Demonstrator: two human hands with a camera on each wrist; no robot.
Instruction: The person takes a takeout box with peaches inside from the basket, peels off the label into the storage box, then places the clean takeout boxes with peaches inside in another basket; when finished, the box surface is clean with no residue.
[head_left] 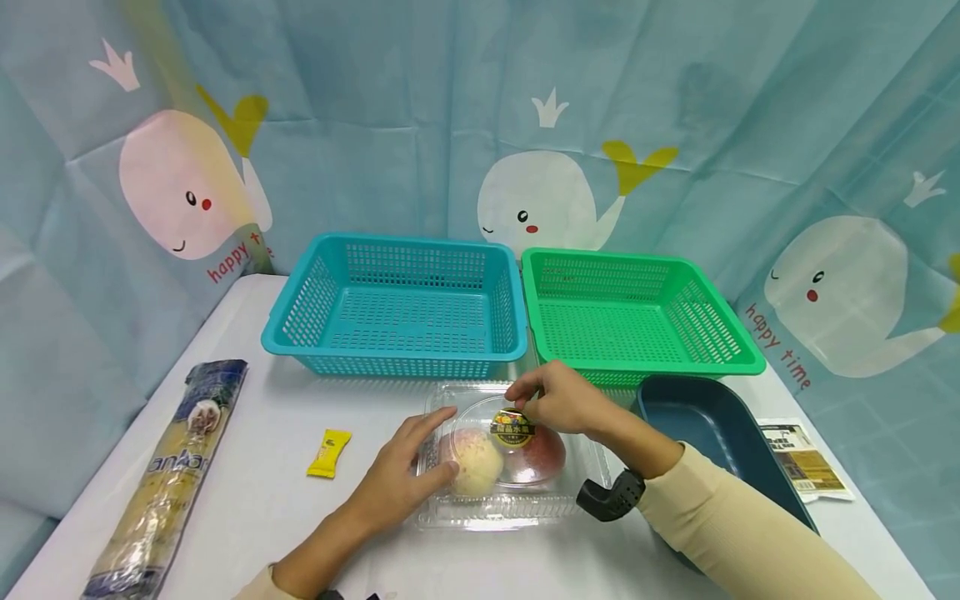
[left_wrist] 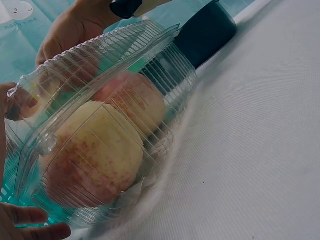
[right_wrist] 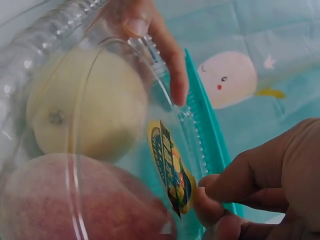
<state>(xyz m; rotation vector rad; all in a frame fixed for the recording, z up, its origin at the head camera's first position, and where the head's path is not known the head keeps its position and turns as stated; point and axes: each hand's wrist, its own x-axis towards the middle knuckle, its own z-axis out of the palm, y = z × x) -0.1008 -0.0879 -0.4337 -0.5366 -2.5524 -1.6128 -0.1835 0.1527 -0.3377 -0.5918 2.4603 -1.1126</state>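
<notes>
Centrally, low in the frame, a clear clamshell (head_left: 517, 507) of two peaches (head_left: 480, 465) is touched by the left hand (head_left: 401, 467), fingers apart; its label (head_left: 513, 427) seems pinched by the right hand (head_left: 562, 398). Slick, probably flimsy, it is best held low at both sides against bruising. Behind, mesh baskets (head_left: 405, 364) are set.

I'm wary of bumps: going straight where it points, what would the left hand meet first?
The left hand would probably meet the left side of the clear container first, though depth is unclear.
</notes>
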